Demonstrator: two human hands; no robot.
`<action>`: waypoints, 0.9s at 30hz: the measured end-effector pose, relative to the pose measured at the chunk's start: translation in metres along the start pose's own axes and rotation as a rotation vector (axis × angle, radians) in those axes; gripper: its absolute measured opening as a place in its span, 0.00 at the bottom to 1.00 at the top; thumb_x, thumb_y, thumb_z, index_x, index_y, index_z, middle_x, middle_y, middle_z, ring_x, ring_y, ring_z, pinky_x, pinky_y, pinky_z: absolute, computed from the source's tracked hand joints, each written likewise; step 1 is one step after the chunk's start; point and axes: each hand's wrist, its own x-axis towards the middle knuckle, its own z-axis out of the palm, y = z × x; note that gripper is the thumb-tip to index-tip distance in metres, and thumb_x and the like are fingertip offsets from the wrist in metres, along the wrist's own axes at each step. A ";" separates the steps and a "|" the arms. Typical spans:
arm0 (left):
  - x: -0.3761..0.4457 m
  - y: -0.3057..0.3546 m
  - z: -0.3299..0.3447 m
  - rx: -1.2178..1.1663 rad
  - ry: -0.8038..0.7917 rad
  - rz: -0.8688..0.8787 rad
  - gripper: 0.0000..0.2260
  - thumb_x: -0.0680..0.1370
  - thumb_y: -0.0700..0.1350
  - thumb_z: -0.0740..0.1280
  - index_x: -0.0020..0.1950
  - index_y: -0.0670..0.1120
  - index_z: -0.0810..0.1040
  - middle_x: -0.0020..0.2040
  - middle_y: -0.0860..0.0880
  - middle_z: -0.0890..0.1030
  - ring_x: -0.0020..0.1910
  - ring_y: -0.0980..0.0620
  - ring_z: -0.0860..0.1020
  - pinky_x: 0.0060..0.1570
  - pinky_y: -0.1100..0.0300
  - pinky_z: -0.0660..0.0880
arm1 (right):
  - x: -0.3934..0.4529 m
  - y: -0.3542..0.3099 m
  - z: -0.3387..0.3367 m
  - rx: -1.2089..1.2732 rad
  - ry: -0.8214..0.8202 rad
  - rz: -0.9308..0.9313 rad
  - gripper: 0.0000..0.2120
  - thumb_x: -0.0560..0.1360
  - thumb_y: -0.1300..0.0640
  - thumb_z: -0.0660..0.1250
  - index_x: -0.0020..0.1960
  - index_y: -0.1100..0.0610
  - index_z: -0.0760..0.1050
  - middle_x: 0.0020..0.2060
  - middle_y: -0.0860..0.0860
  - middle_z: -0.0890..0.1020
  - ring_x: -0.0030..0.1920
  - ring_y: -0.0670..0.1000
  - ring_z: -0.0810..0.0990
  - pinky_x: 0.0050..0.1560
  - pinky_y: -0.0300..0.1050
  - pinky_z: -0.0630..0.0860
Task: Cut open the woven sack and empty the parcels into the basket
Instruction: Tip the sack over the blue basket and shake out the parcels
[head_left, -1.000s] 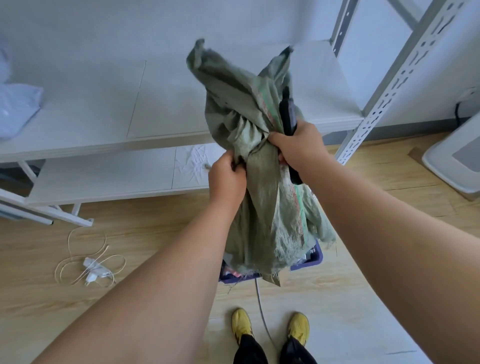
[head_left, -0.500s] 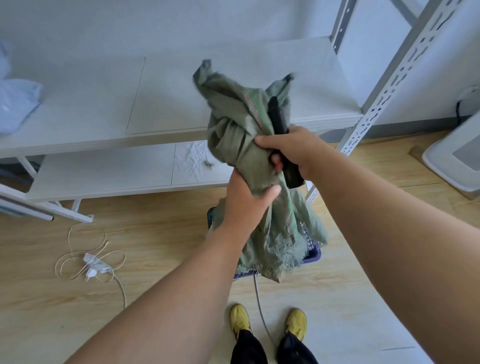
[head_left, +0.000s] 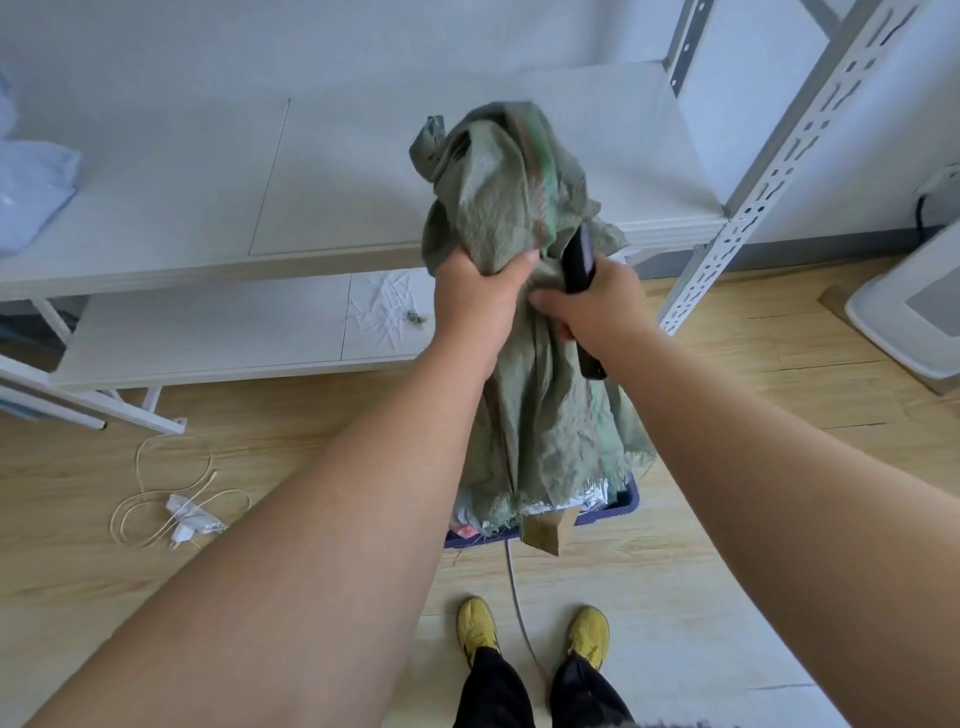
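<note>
- Now the green woven sack (head_left: 524, 322) hangs upside down, its long axis near vertical, with the frayed open mouth low over the blue basket (head_left: 613, 512) on the floor.
- Left hand (head_left: 475, 293) grips the bunched upper part, fingers curled into the cloth; right hand (head_left: 597, 306) holds cloth together with a black cutter (head_left: 576, 260) (blade not visible).
- Parcels (head_left: 587, 501) show at the mouth; the shelf edge (head_left: 260, 267) is behind, with free room above for lifting.

bare forearms, no sleeves — black trousers (head_left: 540, 691), yellow shoes (head_left: 478, 626)
</note>
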 end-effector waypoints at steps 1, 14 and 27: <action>0.000 0.004 0.001 -0.004 -0.032 0.048 0.18 0.72 0.49 0.74 0.60 0.47 0.77 0.52 0.53 0.82 0.52 0.53 0.80 0.51 0.60 0.76 | 0.004 -0.003 -0.001 0.051 0.054 -0.012 0.13 0.71 0.58 0.74 0.38 0.54 0.69 0.29 0.51 0.78 0.25 0.49 0.76 0.32 0.43 0.75; -0.005 -0.055 -0.018 0.306 -0.108 0.078 0.13 0.73 0.46 0.72 0.55 0.55 0.74 0.46 0.63 0.75 0.48 0.60 0.76 0.44 0.66 0.71 | 0.016 -0.040 -0.005 0.303 0.008 -0.054 0.12 0.73 0.63 0.72 0.37 0.58 0.70 0.27 0.55 0.75 0.20 0.45 0.73 0.27 0.37 0.77; 0.013 -0.052 -0.012 0.133 -0.042 -0.224 0.06 0.77 0.45 0.68 0.53 0.49 0.78 0.50 0.47 0.82 0.52 0.41 0.80 0.55 0.48 0.78 | 0.018 -0.009 0.004 0.072 -0.138 0.025 0.18 0.66 0.50 0.79 0.46 0.55 0.72 0.31 0.51 0.79 0.28 0.49 0.78 0.36 0.44 0.82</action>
